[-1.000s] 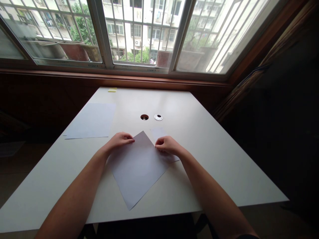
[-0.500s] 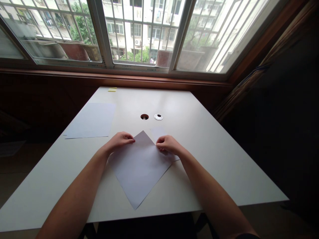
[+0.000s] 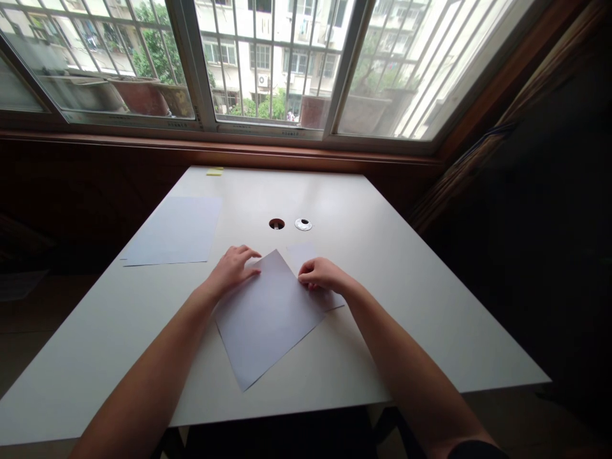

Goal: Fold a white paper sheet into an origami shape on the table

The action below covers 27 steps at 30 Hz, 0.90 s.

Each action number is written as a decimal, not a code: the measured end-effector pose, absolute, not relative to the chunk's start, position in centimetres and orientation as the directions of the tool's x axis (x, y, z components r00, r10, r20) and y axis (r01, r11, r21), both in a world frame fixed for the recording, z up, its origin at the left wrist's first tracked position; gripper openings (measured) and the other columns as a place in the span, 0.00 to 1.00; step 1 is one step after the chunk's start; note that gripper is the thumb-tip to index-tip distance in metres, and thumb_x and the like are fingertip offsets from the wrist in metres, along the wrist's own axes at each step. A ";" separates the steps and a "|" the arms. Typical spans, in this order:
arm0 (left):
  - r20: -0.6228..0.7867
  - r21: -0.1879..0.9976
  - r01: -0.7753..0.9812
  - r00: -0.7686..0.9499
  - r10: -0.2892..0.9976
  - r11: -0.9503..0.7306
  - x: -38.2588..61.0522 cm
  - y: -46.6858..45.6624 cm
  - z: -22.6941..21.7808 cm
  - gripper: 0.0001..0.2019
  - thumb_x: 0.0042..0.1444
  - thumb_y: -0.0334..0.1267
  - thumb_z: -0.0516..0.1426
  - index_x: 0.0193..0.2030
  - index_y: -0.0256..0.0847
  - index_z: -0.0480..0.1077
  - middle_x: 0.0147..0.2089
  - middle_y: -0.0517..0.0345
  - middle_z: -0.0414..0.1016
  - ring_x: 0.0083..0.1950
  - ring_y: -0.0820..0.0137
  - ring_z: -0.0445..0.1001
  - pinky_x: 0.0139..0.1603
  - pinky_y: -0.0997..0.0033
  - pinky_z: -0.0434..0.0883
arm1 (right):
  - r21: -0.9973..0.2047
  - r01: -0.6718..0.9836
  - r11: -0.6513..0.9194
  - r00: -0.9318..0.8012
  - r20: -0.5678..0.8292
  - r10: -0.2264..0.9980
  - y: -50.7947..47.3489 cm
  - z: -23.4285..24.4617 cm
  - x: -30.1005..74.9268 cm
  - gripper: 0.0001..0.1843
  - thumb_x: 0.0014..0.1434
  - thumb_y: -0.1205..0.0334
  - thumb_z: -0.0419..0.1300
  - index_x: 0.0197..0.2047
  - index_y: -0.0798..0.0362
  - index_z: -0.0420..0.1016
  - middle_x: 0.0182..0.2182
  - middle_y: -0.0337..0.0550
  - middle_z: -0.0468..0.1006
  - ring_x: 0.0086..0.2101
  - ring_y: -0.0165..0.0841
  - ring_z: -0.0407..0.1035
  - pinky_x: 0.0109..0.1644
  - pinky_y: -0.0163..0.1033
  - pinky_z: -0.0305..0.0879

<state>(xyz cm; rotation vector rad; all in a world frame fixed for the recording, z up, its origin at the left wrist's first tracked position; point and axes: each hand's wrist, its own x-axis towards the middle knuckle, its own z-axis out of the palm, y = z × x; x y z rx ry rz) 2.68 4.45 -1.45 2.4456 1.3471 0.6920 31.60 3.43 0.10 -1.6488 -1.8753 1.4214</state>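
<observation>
A sheet of pale paper (image 3: 268, 319) lies skewed on the white table (image 3: 406, 287) in front of me. My left hand (image 3: 232, 268) rests on its upper left edge, fingers stretched out and pressing down. My right hand (image 3: 322, 275) pinches the paper's upper right edge with curled fingers. Under that edge a second, smaller piece of paper (image 3: 306, 255) sticks out toward the far side.
Another sheet of paper (image 3: 174, 231) lies at the table's left. A cable hole (image 3: 276, 224) and its white round cap (image 3: 303, 224) sit mid-table. A yellow sticky note (image 3: 214, 171) is at the far edge. A barred window runs behind; dark curtain at right.
The sheet has turned clockwise and its near corner has swung left. My left hand has gone from pinching to lying flat with fingers spread. The right hand stays pinched.
</observation>
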 end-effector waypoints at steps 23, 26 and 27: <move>0.338 0.101 0.473 0.811 0.478 -0.875 9.1 0.3 -3.1 0.16 0.68 0.40 0.50 0.59 0.47 0.69 0.50 0.49 0.71 0.53 0.61 0.67 0.54 0.58 0.69 | -0.724 0.686 -0.079 -0.322 -0.399 0.859 4.6 -0.1 31.3 0.02 0.44 0.69 0.61 0.25 0.54 0.72 0.17 0.37 0.75 0.22 0.31 0.73 0.25 0.30 0.67; 0.339 0.106 0.473 0.810 0.479 -0.875 9.1 0.4 -3.2 0.16 0.68 0.40 0.50 0.59 0.46 0.69 0.51 0.49 0.71 0.53 0.61 0.66 0.54 0.58 0.69 | -0.737 0.667 -0.110 -0.296 -0.397 0.869 4.6 -0.2 31.8 0.02 0.44 0.69 0.62 0.26 0.54 0.73 0.17 0.38 0.75 0.23 0.32 0.74 0.25 0.30 0.68; 0.338 0.108 0.473 0.810 0.480 -0.874 9.1 0.4 -3.2 0.16 0.68 0.40 0.50 0.59 0.46 0.69 0.51 0.49 0.71 0.53 0.61 0.66 0.54 0.57 0.69 | -0.746 0.655 -0.117 -0.302 -0.401 0.865 4.5 -0.1 32.0 0.02 0.44 0.69 0.62 0.26 0.54 0.73 0.17 0.38 0.75 0.23 0.32 0.74 0.26 0.30 0.68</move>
